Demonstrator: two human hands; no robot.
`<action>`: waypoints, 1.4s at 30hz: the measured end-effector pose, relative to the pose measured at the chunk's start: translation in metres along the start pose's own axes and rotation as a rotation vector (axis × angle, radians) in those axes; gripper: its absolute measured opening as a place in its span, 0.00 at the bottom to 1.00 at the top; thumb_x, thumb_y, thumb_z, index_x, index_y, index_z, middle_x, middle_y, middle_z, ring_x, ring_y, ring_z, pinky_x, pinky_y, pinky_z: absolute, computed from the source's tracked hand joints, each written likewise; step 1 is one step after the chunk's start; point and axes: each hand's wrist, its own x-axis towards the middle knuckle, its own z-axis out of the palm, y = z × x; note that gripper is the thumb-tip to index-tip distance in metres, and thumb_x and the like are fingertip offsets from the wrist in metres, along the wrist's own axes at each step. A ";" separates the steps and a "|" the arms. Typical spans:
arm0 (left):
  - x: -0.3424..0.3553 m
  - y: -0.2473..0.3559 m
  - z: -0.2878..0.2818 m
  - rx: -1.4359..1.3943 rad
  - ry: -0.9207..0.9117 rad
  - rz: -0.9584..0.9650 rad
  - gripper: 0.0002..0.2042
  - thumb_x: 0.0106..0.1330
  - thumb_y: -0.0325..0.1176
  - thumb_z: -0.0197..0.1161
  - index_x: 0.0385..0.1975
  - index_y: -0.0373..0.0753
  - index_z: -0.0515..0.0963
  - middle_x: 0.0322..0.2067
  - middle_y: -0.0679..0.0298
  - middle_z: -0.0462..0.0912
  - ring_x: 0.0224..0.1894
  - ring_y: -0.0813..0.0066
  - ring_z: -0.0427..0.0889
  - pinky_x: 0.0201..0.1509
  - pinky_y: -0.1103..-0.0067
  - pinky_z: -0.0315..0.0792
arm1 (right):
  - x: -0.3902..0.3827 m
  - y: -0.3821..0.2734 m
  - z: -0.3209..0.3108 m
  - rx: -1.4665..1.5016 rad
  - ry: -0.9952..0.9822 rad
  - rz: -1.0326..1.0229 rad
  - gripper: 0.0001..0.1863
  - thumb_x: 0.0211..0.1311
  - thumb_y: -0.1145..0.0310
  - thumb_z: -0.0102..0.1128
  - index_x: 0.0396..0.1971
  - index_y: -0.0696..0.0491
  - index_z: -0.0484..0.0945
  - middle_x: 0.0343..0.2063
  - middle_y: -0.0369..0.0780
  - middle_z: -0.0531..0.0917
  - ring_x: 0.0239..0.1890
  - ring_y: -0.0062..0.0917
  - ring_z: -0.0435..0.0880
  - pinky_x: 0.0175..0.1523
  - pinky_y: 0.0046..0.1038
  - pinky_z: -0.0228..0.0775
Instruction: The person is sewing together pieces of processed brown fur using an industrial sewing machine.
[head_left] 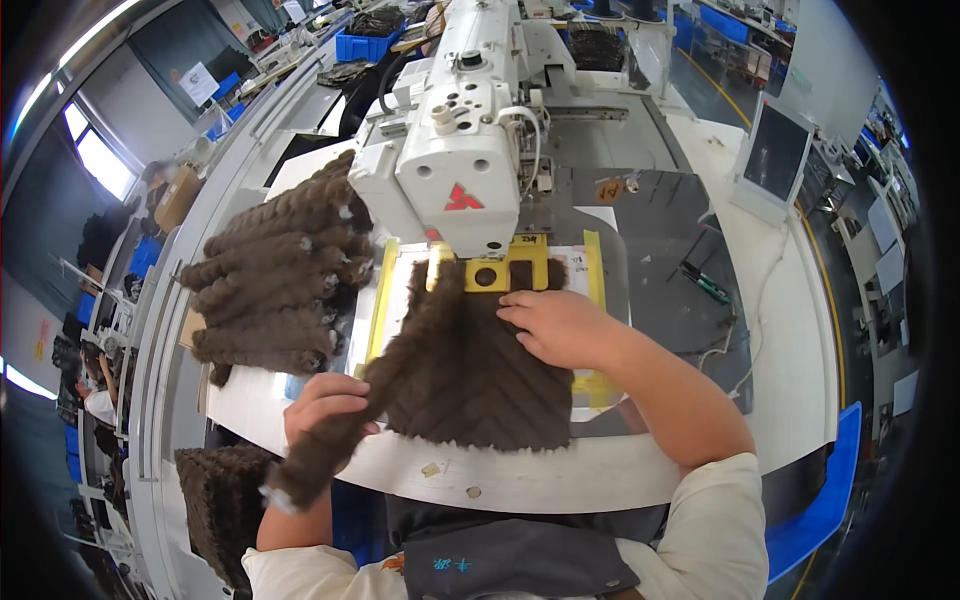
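Observation:
My left hand (pixel 328 408) is closed around a long brown fur strip (pixel 408 360); its pale-tipped lower end hangs over the hand toward me. The strip runs diagonally up to a yellow clamp plate (pixel 502 284) under the white sewing machine head (pixel 425 170). Beneath the strip lies a brown fur panel (pixel 490 385) with slanting ridges and a fringed near edge. On its upper right part rests my right hand (pixel 562 326), fingers stretched out flat beside the clamp. Where the strip meets the panel, the contact is partly hidden by the pile.
Several brown fur strips (pixel 275 270) lie heaped left of the machine. Green pens (pixel 705 283) rest on the grey plate to the right, before a small screen (pixel 777 150). More dark fur (pixel 222 505) hangs at lower left; a blue bin (pixel 825 510) stands at lower right.

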 end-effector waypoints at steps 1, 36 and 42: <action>-0.009 -0.003 -0.004 -0.038 0.068 -0.065 0.16 0.54 0.33 0.83 0.38 0.37 0.83 0.41 0.56 0.87 0.43 0.60 0.85 0.50 0.70 0.78 | 0.000 0.000 -0.001 0.006 -0.004 -0.006 0.20 0.68 0.66 0.58 0.58 0.54 0.80 0.60 0.39 0.81 0.57 0.37 0.83 0.60 0.39 0.77; 0.038 0.047 0.083 -0.018 -0.405 0.621 0.19 0.58 0.43 0.75 0.42 0.35 0.84 0.33 0.65 0.77 0.30 0.70 0.75 0.31 0.75 0.71 | -0.016 -0.092 -0.003 1.052 -0.617 0.319 0.19 0.64 0.57 0.66 0.27 0.61 0.83 0.20 0.42 0.82 0.24 0.27 0.82 0.32 0.30 0.74; 0.083 -0.015 0.096 -0.315 -0.828 -0.099 0.30 0.62 0.57 0.72 0.44 0.32 0.76 0.38 0.48 0.82 0.42 0.45 0.81 0.47 0.62 0.74 | -0.011 -0.076 -0.034 0.396 -0.468 0.122 0.16 0.51 0.60 0.64 0.20 0.59 0.82 0.21 0.52 0.82 0.31 0.50 0.84 0.39 0.46 0.77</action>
